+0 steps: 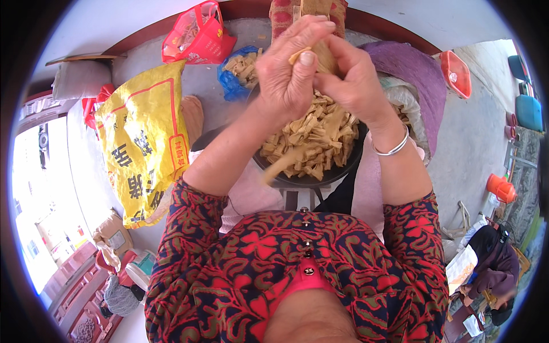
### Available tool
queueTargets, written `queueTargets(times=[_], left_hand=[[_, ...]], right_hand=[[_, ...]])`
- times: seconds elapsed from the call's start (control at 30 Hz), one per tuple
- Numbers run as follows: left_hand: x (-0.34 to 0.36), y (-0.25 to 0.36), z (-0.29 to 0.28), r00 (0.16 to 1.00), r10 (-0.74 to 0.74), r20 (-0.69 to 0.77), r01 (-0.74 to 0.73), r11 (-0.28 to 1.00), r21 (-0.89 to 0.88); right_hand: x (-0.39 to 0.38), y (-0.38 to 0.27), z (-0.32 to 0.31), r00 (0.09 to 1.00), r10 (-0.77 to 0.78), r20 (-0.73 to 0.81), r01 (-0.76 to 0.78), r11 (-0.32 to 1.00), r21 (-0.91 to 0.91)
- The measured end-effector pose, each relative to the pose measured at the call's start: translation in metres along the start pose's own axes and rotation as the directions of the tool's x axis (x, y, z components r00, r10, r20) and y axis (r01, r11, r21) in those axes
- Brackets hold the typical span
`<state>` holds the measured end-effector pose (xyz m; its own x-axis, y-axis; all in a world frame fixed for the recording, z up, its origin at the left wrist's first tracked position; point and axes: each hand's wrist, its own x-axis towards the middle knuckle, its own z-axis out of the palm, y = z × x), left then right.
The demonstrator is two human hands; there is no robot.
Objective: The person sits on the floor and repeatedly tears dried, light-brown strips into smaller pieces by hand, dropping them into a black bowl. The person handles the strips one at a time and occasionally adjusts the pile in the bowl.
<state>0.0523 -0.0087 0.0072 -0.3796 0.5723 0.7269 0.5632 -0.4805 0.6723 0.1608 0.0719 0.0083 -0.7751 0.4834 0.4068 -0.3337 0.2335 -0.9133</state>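
Observation:
Both hands are raised close together over a dark round pan (294,182) heaped with folded tan pieces (311,140). My left hand (286,71) is closed, with a small tan folded piece (299,55) pinched at the thumb. Beside it, my right hand (357,77) curls its fingers around a flat brownish-tan strip (327,57), partly hidden between the two hands. A bangle circles the right wrist. Over the pan's near left edge, a blurred tan piece (283,166) appears in mid-air.
To the left lies a yellow printed sack (143,143). Farther off are a red bag (200,37) and a blue plastic bag (231,88) of tan pieces. Right of the pan are a white sack (414,108), purple cloth (417,74) and red basket (456,74). Another person (497,271) sits lower right.

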Motion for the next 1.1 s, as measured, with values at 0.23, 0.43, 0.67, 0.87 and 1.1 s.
queueTargets(times=[0.23, 0.43, 0.67, 0.87, 1.1], left_hand=[[-0.001, 0.013, 0.006, 0.747, -0.604, 0.277, 0.663, 0.651, -0.369], [-0.001, 0.005, 0.001, 0.572, -0.731, 0.372, 0.796, 0.385, -0.467], [0.014, 0.002, -0.017, 0.548, -0.779, 0.303, 0.781, 0.607, 0.149], [0.004, 0.0, -0.011, 0.887, -0.441, 0.135, 0.347, 0.831, 0.435], [0.0, 0.001, -0.02, 0.93, -0.254, 0.267, 0.215, 0.962, 0.169]], right_hand=[[-0.01, -0.003, 0.01, 0.991, -0.006, -0.131, -0.081, 0.762, -0.643], [-0.004, 0.006, 0.001, 0.987, 0.05, -0.155, -0.126, 0.841, -0.527], [-0.008, 0.01, 0.0, 0.903, 0.391, -0.178, -0.405, 0.913, -0.047], [-0.002, -0.003, -0.007, 0.686, 0.726, 0.045, -0.655, 0.59, 0.472], [-0.001, -0.008, -0.03, 0.622, 0.606, 0.496, -0.781, 0.431, 0.452]])
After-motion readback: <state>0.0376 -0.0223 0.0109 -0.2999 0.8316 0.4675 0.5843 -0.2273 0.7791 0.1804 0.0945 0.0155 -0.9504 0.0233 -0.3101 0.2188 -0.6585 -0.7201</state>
